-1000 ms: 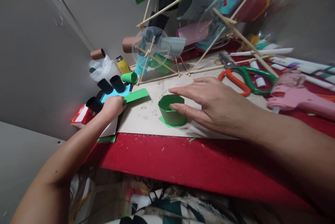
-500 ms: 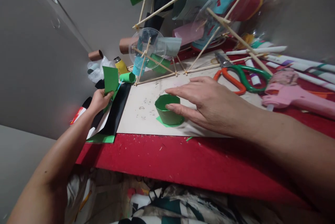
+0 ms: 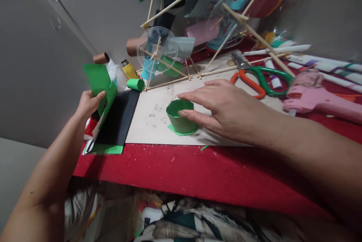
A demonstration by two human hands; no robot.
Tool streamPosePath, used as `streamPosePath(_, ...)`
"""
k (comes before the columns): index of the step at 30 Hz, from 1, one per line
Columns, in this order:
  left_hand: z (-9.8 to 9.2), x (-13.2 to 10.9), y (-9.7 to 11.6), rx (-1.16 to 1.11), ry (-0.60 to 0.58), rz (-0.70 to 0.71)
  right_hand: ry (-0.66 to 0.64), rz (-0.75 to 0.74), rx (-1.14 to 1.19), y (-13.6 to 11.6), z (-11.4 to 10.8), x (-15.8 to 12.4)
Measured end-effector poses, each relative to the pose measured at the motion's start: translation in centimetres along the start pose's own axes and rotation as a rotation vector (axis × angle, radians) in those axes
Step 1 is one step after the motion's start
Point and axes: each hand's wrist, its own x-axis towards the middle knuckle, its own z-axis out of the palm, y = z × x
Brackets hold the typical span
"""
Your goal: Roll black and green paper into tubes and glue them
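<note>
On the left, my left hand (image 3: 89,103) pinches a folded sheet of green paper (image 3: 100,77) and holds it raised above a black sheet (image 3: 118,119). My right hand (image 3: 219,104) reaches in from the right, fingers stretched and thumb apart from the index finger. Its thumb and index finger extend over a small green paper cup (image 3: 182,123); whether they touch the rim I cannot tell. The cup stands upright on a flat green paper piece (image 3: 175,131), on a pale board (image 3: 147,132).
A bamboo-stick frame (image 3: 169,82) with clear discs and paper tubes rises behind the board. Scissors (image 3: 261,83) and a pink glue gun (image 3: 316,100) lie to the right. A small green tube (image 3: 135,84) and a yellow bottle (image 3: 130,70) are at back left. The red tabletop (image 3: 181,170) ends in front.
My left hand has moved left with the green paper, which has swung open and uncovered more of the black sheet. My right hand stays over the cup. The view has shifted slightly.
</note>
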Motion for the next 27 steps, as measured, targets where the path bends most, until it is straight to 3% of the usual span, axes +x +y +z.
streamPosePath(5,-0.1,0.2,-0.5,-0.100,0.009,-0.025,0.002,-0.010,0.011,0.0,-0.1,0.1)
streamPosePath(9,0.2,0.2,-0.9,-0.043,0.000,0.006,-0.009,-0.008,0.013,0.0,-0.1,0.1)
streamPosePath(12,0.6,-0.3,-0.8,0.162,-0.022,0.091,-0.004,-0.014,0.005,-0.1,-0.1,0.1)
streamPosePath(17,2.4,-2.3,0.4,0.809,-0.101,0.302,0.008,-0.023,0.007,-0.2,-0.2,0.1)
streamPosePath(20,4.1,-4.1,0.9,1.053,-0.220,0.359,0.040,-0.038,0.019,-0.2,-0.2,0.1)
streamPosePath(24,5.7,-6.0,0.2,1.144,-0.360,0.383,0.096,-0.044,0.036,0.1,0.0,0.0)
streamPosePath(27,5.5,-6.7,-0.8,1.133,-0.425,0.377,0.098,-0.039,0.037,0.4,0.3,0.0)
